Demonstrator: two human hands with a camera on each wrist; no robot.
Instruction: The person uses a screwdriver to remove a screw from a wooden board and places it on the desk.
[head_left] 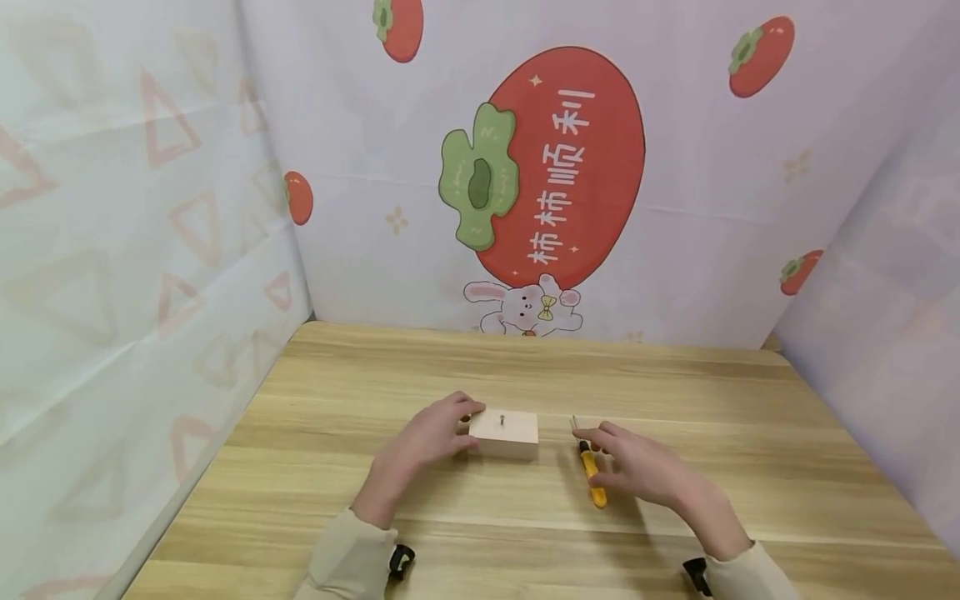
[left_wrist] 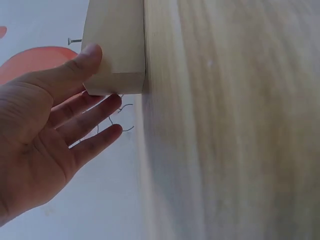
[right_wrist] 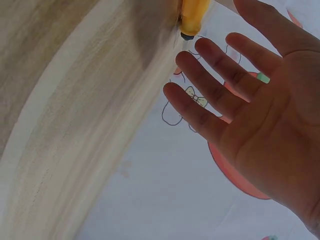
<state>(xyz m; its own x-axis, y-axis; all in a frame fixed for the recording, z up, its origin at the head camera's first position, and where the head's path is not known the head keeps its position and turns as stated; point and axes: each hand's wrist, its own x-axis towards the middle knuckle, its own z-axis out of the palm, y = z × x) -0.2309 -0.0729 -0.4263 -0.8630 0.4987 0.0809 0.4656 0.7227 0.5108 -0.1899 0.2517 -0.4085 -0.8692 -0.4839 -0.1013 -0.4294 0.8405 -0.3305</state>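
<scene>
A pale wooden block (head_left: 510,448) lies on the table, with a screw (head_left: 502,418) standing upright out of its top. My left hand (head_left: 427,435) grips the block's left end, thumb on the near side and index finger at the far side. In the left wrist view the thumb presses the block (left_wrist: 117,40) near its edge, and the other fingers spread past its end. To the right lies a screwdriver (head_left: 592,477) with a yellow handle, its shaft pointing away. Over it hovers my right hand (head_left: 641,465), fingers extended and apart in the right wrist view.
The wood-grain table (head_left: 375,367) meets a cloth backdrop (head_left: 360,250) printed with persimmons and a rabbit. Cloth walls (head_left: 112,333) also rise at the left and right. Black wrist straps (head_left: 402,562) show at both cuffs.
</scene>
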